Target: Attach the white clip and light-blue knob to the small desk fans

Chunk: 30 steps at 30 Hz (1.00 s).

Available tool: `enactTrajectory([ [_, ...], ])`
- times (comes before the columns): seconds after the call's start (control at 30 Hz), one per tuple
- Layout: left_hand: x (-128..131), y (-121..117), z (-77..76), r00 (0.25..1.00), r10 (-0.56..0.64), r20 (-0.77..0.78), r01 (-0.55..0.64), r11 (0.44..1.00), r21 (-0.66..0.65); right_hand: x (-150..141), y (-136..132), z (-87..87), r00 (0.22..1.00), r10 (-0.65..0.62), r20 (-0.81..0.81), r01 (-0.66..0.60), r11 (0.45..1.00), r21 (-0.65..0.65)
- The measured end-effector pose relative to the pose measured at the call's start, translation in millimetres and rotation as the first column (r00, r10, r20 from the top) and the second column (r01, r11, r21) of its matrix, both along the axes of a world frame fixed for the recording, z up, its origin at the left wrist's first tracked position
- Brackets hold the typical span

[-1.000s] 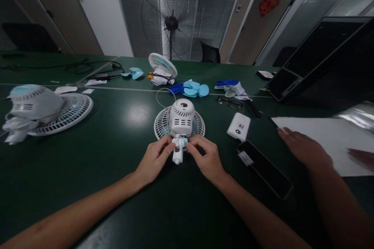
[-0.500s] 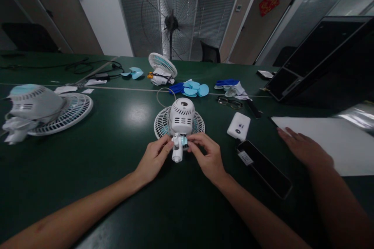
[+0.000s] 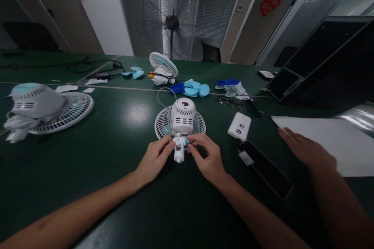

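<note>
A small white fan lies grille-down on the green table, its motor housing facing me. My left hand pinches the white stem below the housing from the left. On the right side of the stem my right hand pinches a light blue knob. Both hands have their fingers closed on the fan's neck.
Another person's hand rests flat on white paper at the right. A phone, a white power bank, glasses, blue fan blades, a second small fan and a bigger fan lie around.
My fingers have shifted slightly on the stem and the blue knob. The fan stays in place. The other person's hand has barely moved.
</note>
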<state>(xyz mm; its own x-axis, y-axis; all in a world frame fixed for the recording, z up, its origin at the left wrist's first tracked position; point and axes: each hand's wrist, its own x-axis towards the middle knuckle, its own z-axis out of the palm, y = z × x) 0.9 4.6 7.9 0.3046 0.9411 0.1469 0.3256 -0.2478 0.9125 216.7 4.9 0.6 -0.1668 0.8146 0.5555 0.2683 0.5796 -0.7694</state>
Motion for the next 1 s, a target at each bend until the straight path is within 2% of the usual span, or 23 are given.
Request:
enactTrajectory([
  [0.6, -0.1, 3.1, -7.8, 0.997, 0.017, 0.08, -0.014, 0.999, -0.036, -1.3, -1.2, 4.7, 1.0, 0.007, 0.018, -0.008, 0.999, 0.035],
  [1.0, -0.5, 2.6, -3.7, 0.998, -0.042, -0.042, 0.044, 0.997, 0.06, 1.9, 4.8, -5.5, 0.995, 0.004, 0.098, 0.004, 0.997, -0.079],
])
